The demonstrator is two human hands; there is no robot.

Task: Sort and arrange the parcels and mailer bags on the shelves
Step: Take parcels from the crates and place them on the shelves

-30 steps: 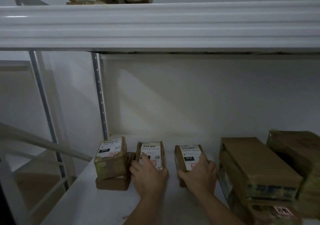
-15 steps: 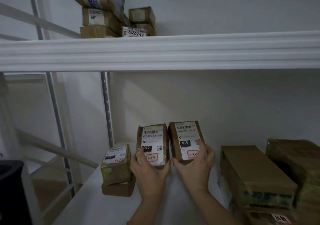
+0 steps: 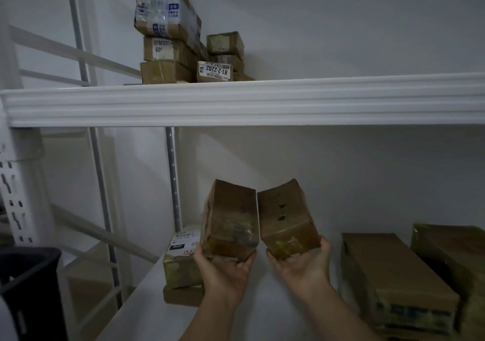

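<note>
Above white lower shelf point(image 3: 147, 311), left hand point(image 3: 225, 269) and right hand point(image 3: 301, 264) grip two parcels point(image 3: 231, 222), fingers curled.

Both forearms raised; left hand point(image 3: 225, 272) and right hand point(image 3: 301, 267) palm-up, fingers curled, gripping.

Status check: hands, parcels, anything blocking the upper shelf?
Left hand grips left parcel, right hand grips right parcel. Both parcels held above the lower shelf. Upper shelf overhead, parcel stack at its left.
</note>
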